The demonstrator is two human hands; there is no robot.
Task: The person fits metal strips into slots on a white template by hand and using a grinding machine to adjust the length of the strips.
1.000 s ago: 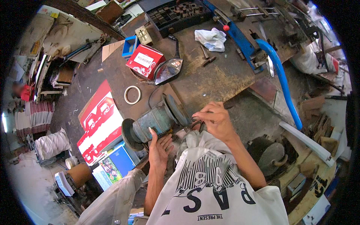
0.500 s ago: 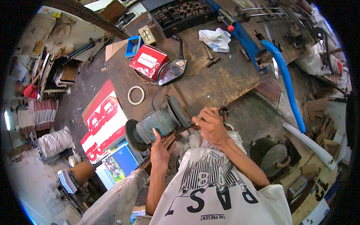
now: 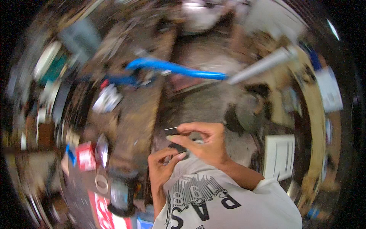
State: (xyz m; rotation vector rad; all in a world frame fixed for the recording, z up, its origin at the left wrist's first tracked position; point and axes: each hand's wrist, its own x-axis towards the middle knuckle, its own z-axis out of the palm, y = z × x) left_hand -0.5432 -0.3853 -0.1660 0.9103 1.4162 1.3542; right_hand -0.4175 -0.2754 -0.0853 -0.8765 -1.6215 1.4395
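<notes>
My right hand [image 3: 207,142] is closed in a pinch between thumb and forefinger. A thin, pale sliver [image 3: 171,129] sticks out from its fingertips, its kind too blurred to tell. Just below and to the left, my left hand [image 3: 161,166] pinches a small dark piece [image 3: 177,147] close to the right fingers. Both hands are over the front of my white shirt, near the bench edge. A blue-grey bench grinder [image 3: 121,192] stands on the bench to the lower left, apart from both hands.
On the bench lie a tape ring [image 3: 97,185], a red box [image 3: 85,156], a white plastic bag [image 3: 108,100] and a red printed sheet [image 3: 105,213]. A long blue lever [image 3: 183,71] juts across ahead. To the right is a dark round metal vessel [image 3: 248,108].
The view has swung to the right, blurring the surroundings. My left hand has left the grinder and joined my right hand, now gripping a small dark piece.
</notes>
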